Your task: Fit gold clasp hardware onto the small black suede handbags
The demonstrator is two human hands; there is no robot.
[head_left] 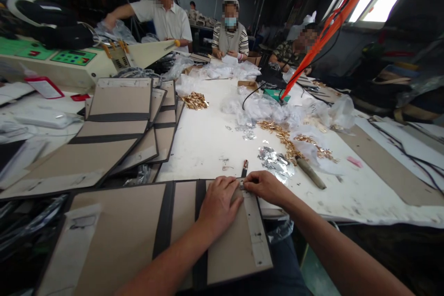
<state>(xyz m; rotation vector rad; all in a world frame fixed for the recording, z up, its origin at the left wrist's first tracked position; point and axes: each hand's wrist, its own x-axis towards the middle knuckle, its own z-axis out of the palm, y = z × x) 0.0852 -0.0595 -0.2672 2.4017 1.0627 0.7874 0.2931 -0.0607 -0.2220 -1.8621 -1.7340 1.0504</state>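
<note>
An opened folder cover with tan board panels and black fold strips lies across the front edge and my lap. My left hand rests on its right panel, fingers stretched out over the board. At the top of that panel's white strip, my right hand pinches with thumb and fingertips at a small piece too hidden to name. Dark spots with bits of thread or wire show lower on the strip. Just beyond the fingers lies a small dark and copper-coloured object.
Similar covers are stacked at left. Silver metal plates, gold-coloured metal pieces, an olive rod and plastic bags lie on the white table. An orange cord hangs at right. Several people sit or stand beyond.
</note>
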